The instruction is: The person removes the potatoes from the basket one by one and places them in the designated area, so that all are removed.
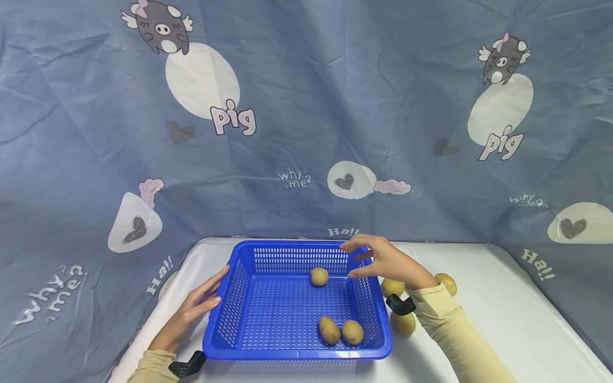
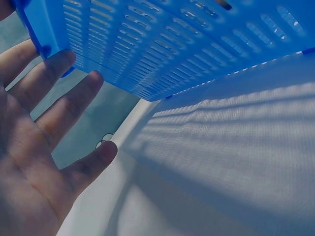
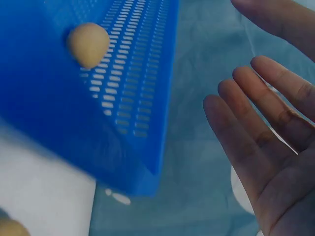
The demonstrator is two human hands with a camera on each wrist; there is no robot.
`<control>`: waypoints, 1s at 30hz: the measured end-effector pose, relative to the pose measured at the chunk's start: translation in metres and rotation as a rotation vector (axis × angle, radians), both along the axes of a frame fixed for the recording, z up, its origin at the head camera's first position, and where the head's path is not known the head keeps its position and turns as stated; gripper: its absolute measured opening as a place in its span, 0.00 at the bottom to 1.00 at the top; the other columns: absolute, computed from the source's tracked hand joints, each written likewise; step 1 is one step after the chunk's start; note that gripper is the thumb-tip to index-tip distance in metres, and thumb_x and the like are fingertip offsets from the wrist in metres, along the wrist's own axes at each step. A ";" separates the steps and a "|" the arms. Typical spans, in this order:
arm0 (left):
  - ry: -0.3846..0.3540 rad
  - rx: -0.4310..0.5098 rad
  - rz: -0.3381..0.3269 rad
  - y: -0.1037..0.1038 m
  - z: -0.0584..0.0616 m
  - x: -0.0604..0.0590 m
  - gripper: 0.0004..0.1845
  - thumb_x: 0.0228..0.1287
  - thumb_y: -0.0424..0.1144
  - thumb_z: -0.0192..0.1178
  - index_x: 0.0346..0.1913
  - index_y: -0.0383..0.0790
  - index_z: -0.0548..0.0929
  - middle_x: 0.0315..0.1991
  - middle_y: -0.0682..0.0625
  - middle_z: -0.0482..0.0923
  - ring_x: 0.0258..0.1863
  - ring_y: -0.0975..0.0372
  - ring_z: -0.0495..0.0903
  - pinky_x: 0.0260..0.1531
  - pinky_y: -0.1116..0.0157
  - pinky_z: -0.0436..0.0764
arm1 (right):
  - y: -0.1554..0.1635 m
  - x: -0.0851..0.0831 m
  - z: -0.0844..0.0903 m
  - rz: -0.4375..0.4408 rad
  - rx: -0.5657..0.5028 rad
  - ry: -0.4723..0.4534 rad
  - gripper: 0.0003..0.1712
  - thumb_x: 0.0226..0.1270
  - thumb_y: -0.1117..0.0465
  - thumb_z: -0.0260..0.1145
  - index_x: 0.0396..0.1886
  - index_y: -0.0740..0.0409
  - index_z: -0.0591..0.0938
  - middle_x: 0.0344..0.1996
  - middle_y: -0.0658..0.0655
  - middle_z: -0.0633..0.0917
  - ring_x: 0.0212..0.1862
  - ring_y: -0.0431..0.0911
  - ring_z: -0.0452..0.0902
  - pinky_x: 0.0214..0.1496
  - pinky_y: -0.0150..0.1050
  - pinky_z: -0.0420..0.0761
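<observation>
Here the left hand (image 1: 193,311) lies with straight fingers against the left wall of the blue slotted plastic basket (image 1: 239,343) on the white surface (image 1: 503,298); three small tan potatoes (image 1: 319,276) sit inside. The right hand (image 1: 383,260) hovers spread, holding nothing, over the far right corner. A careless nudge could roll the loose potatoes (image 1: 404,323) beside it away. The backdrop cloth (image 1: 306,106) reads "pig", "why me?", "Ha!!".

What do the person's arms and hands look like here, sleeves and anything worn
Both arms wear long pale cream sleeves reaching the wrists. The left hand and right hand are bare: no gloves, and no rings visible. A small black device is strapped at each wrist, by the left cuff and right cuff.
</observation>
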State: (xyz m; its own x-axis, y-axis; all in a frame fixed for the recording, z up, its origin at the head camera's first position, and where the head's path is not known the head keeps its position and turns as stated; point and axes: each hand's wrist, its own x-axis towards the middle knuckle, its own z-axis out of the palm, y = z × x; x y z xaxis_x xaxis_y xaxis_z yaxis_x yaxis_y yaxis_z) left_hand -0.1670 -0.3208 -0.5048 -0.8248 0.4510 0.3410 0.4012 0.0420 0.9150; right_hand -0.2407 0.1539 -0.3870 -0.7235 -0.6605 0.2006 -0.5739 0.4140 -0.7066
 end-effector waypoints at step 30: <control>-0.003 -0.013 0.038 -0.001 -0.001 -0.001 0.35 0.74 0.29 0.46 0.82 0.34 0.53 0.83 0.36 0.50 0.75 0.78 0.62 0.68 0.81 0.64 | -0.073 -0.034 -0.048 0.024 0.288 0.082 0.26 0.53 0.64 0.82 0.53 0.65 0.86 0.50 0.60 0.90 0.55 0.53 0.85 0.60 0.46 0.85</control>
